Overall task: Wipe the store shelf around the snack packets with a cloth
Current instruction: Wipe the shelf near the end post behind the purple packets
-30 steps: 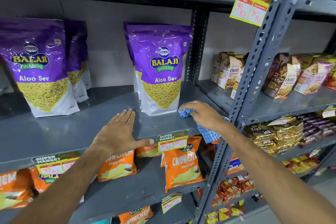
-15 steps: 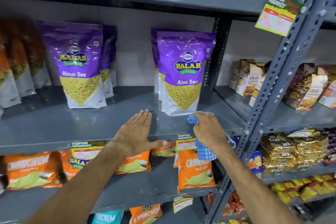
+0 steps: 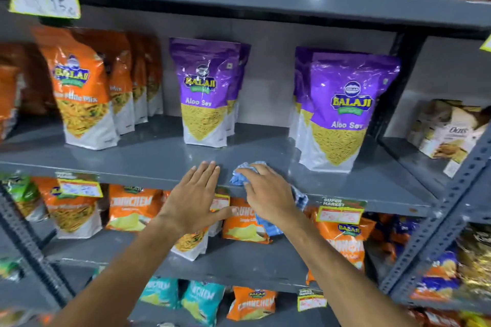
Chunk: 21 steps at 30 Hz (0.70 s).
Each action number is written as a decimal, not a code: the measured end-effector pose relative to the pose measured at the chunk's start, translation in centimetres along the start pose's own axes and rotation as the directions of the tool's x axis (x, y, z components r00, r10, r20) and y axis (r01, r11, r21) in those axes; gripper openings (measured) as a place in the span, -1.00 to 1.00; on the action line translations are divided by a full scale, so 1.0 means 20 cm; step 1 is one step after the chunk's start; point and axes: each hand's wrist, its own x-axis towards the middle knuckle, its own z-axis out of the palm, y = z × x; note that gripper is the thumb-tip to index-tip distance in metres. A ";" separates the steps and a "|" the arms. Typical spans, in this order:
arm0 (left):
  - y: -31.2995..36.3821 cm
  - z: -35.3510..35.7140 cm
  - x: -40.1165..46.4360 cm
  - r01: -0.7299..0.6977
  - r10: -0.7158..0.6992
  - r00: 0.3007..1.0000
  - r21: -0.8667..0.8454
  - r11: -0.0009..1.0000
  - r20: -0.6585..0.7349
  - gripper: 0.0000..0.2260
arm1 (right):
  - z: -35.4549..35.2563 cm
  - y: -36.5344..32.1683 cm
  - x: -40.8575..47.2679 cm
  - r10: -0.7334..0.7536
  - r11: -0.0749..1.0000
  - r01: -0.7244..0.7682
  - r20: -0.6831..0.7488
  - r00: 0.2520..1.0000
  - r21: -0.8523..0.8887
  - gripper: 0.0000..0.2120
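Left hand (image 3: 195, 198): fingers wide, flat on shelf (image 3: 148, 159) front edge.
Right hand (image 3: 268, 194): fingers closed on cloth (image 3: 240, 176), at 3 o'clock of left.
Risk: stroke toward 2 o'clock may topple purple packet (image 3: 338, 114).

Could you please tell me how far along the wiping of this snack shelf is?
Nothing shows which parts are already clean. In hand: the right hand presses the blue checked cloth on the grey shelf front, between the two Aloo Sev packets, while the left hand rests flat. Left: around the orange mix packets.
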 end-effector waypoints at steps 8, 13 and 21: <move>0.14 0.35 -0.38 -0.090 0.066 0.979 -0.119 0.989 -0.195 -0.17 | 0.25 -0.02 -0.42 -0.336 0.932 0.333 -0.004 0.942 0.142 -0.46; 0.20 0.78 -0.54 -0.048 0.061 0.995 -0.167 0.985 0.074 -0.16 | 0.68 0.23 -0.64 -0.222 0.972 0.189 0.276 0.935 0.143 -0.41; 0.25 1.33 -0.41 0.083 -0.001 0.936 -0.217 0.973 0.352 -0.10 | 1.17 0.47 -0.63 -0.134 0.988 0.093 0.380 0.915 0.123 -0.51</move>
